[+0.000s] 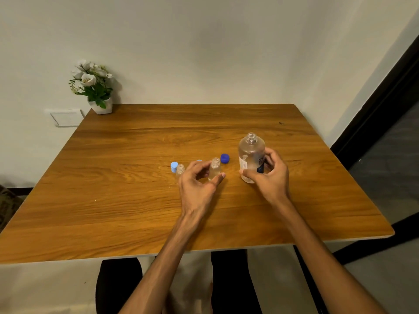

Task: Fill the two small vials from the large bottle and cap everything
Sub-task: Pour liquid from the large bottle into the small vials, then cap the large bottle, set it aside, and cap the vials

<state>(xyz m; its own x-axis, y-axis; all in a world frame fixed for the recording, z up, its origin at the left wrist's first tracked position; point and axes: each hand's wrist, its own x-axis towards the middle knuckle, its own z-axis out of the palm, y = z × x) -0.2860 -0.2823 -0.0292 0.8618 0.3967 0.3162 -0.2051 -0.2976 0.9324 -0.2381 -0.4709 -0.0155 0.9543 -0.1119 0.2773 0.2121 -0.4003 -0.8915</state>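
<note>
The large clear bottle [251, 157] stands uncapped on the wooden table [136, 200], and my right hand [269, 175] is wrapped around its lower half. Left of it stands an open small vial [214, 168]; my left hand [199, 180] has its thumb and fingers spread around that vial, apparently without gripping it. A second open vial [180, 169] stands further left. One light blue cap [174, 166] lies beside that vial, another light blue cap [199, 160] peeks out behind my left fingers. The dark blue bottle cap [224, 158] lies between vial and bottle.
A white pot of artificial flowers [95, 87] sits on the far left corner of the table. The wall runs behind the table, with a socket plate [66, 117] at the left. A dark door frame [374, 105] stands to the right.
</note>
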